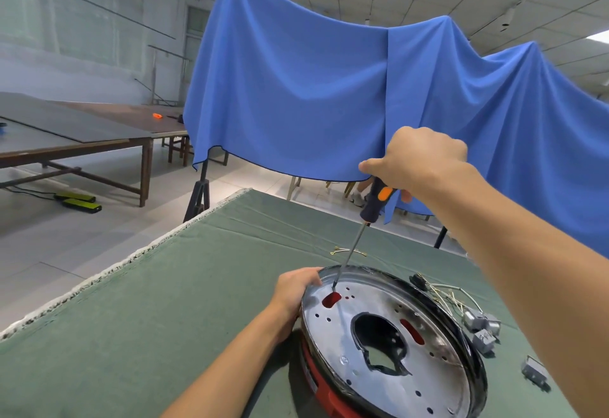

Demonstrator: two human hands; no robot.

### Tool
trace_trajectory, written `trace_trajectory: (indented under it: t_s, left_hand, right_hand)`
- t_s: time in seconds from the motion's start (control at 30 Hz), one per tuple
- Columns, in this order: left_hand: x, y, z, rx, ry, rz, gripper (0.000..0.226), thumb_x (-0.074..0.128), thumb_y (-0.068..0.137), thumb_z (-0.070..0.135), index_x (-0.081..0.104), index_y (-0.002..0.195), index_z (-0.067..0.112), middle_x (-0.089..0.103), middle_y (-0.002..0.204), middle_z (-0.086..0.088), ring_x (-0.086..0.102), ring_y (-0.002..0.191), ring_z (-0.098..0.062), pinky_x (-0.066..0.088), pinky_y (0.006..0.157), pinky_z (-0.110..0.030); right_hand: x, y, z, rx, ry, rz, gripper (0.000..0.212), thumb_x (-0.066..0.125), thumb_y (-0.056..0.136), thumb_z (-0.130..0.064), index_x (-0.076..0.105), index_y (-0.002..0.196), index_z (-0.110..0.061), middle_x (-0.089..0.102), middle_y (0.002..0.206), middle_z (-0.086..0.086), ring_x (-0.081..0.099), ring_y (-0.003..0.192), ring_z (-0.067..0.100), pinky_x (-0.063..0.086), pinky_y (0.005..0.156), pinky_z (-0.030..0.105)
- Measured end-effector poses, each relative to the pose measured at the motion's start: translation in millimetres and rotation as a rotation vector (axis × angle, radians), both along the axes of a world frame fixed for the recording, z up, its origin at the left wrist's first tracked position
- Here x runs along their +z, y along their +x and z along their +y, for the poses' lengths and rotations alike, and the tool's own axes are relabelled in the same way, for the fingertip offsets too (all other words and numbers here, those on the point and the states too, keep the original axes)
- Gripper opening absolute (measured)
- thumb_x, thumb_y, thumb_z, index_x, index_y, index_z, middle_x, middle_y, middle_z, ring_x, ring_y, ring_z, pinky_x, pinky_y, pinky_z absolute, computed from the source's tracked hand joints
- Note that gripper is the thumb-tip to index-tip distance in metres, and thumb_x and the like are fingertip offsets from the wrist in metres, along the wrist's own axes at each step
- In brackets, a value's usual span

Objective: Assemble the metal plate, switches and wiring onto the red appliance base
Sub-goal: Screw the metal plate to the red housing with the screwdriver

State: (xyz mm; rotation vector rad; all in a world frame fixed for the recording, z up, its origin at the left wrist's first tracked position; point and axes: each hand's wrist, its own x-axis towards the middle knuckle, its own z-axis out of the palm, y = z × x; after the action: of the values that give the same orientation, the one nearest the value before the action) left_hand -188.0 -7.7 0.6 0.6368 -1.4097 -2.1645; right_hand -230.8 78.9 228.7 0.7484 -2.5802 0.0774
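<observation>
Both hands busy: right hand clamped on screwdriver, left hand gripping metal plate rim. Tip slipping off could gouge the plate.

We see a shiny silver metal plate, dotted with small dark holes and showing red through its slots, sitting on the red appliance base with its black rim. The screwdriver has a black handle with an orange patch. The tabletop wears plain green cloth edged pale. Grey switches trail white wiring. Behind hangs a plain blue cloth.
</observation>
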Motion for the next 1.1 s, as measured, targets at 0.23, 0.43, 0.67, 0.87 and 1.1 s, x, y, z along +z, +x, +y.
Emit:
trace_trajectory:
  t_s: [0.23, 0.43, 0.67, 0.87, 1.1]
  left_hand:
    - [-1, -1, -2, -0.001, 0.007, 0.007, 0.031, 0.048, 0.076, -0.006, 0.073, 0.095, -0.004, 0.067, 0.086, -0.018, 0.058, 0.074, -0.027, 0.047, 0.067, -0.033]
    - [1, -2, -2, -0.003, -0.003, 0.011, 0.036, 0.054, 0.064, 0.002, 0.069, 0.094, -0.011, 0.059, 0.083, -0.014, 0.049, 0.075, -0.024, 0.039, 0.070, -0.035]
    - [-7, -1, -5, 0.014, -0.012, -0.021, 0.020, 0.050, 0.072, -0.003, 0.063, 0.083, 0.006, 0.053, 0.082, -0.013, 0.043, 0.076, -0.022, 0.035, 0.069, -0.034]
    - [-6, -6, -7, 0.027, -0.064, -0.033, 0.013, 0.054, 0.069, 0.000, 0.056, 0.078, 0.009, 0.045, 0.079, -0.013, 0.037, 0.076, -0.023, 0.030, 0.068, -0.035]
    - [-12, -9, -13, 0.077, -0.132, -0.108, 0.018, 0.058, 0.072, -0.001, 0.047, 0.060, 0.007, 0.038, 0.064, -0.009, 0.032, 0.067, -0.021, 0.028, 0.056, -0.030]
  right_hand:
    - [2, 2, -3, 0.127, 0.005, -0.067, 0.024, 0.062, 0.084, -0.027, 0.051, 0.067, -0.013, 0.060, 0.056, 0.001, 0.056, 0.056, 0.021, 0.035, 0.047, 0.023]
    - [-5, 6, -4, 0.158, 0.005, -0.125, 0.017, 0.055, 0.085, -0.028, 0.049, 0.080, -0.013, 0.060, 0.060, 0.003, 0.060, 0.047, 0.020, 0.048, 0.056, 0.027]
    - [-5, 10, -10, 0.078, -0.005, 0.066, 0.029, 0.060, 0.081, -0.034, 0.049, 0.062, -0.016, 0.053, 0.051, -0.001, 0.048, 0.050, 0.016, 0.024, 0.048, 0.024]
    - [-2, 9, -17, 0.244, -0.049, -0.282, 0.013, 0.059, 0.080, -0.020, 0.055, 0.073, -0.010, 0.067, 0.057, 0.006, 0.069, 0.056, 0.024, 0.058, 0.063, 0.035]
    - [-9, 6, -10, 0.157, -0.091, -0.002, 0.024, 0.056, 0.079, -0.021, 0.047, 0.059, -0.013, 0.059, 0.065, 0.003, 0.051, 0.056, 0.021, 0.030, 0.049, 0.023]
